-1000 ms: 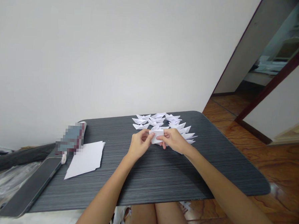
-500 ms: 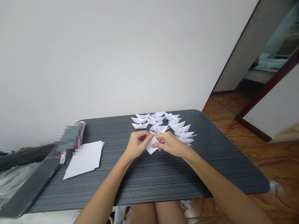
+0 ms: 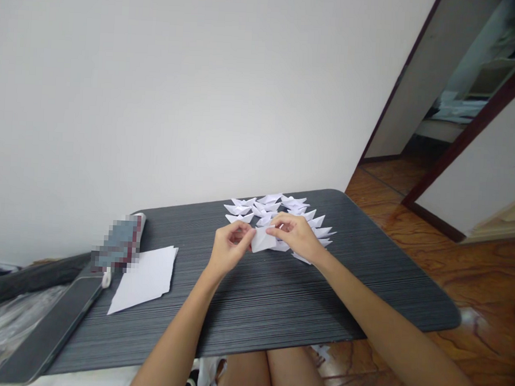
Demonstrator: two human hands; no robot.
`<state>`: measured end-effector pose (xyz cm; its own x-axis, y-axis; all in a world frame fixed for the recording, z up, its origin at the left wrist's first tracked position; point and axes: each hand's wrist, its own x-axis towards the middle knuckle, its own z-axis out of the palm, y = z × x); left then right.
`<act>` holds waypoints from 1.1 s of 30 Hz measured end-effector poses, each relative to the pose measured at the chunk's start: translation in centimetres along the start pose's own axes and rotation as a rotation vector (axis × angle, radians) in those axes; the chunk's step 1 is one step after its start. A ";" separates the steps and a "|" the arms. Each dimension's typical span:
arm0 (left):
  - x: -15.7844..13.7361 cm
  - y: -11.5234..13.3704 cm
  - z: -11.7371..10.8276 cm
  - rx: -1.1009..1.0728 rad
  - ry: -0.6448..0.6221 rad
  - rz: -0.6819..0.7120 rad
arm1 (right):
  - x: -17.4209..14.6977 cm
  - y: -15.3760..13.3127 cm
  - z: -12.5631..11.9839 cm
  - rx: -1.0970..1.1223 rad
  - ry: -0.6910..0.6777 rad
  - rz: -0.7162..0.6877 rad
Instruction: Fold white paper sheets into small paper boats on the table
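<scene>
A small folded piece of white paper [image 3: 262,240] is held up between my two hands above the dark table. My left hand [image 3: 232,244] pinches its left edge between thumb and fingers. On the opposite side, my right hand [image 3: 294,236] grips the upper right part, thumb in front. Several finished-looking white paper boats [image 3: 239,210] stand in rows just behind the hands and to the right. My right hand and the folded paper hide some of them.
The dark, ribbed table [image 3: 217,312] has rounded corners and stands against a white wall. At left lies a stack of white paper sheets [image 3: 145,279], beside a partly blurred phone-like object [image 3: 119,243]. A long dark panel [image 3: 51,332] runs along the left edge.
My hands have drawn slightly apart, and the paper between them has turned from a diamond to a wider shape. The view has shifted slightly, uncovering more boats below my right hand.
</scene>
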<state>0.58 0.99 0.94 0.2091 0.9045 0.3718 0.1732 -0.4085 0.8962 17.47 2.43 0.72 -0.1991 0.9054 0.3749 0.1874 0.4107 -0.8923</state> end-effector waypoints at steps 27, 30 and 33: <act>0.8 0.6 -1.9 -0.370 -0.213 -0.269 | -0.6 -1.8 -0.9 0.391 -0.260 -0.002; 0.9 0.6 -2.4 -0.324 -0.370 -0.347 | -1.0 -1.9 -0.5 0.392 -0.480 0.005; 0.7 0.4 -3.1 -0.145 -0.432 -0.392 | -1.8 -2.0 0.8 0.310 -0.574 0.005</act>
<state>-2.21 1.82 2.33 0.5340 0.8398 -0.0980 0.1894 -0.0059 0.9819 16.65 -0.05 1.61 -0.6973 0.6704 0.2536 -0.0798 0.2790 -0.9570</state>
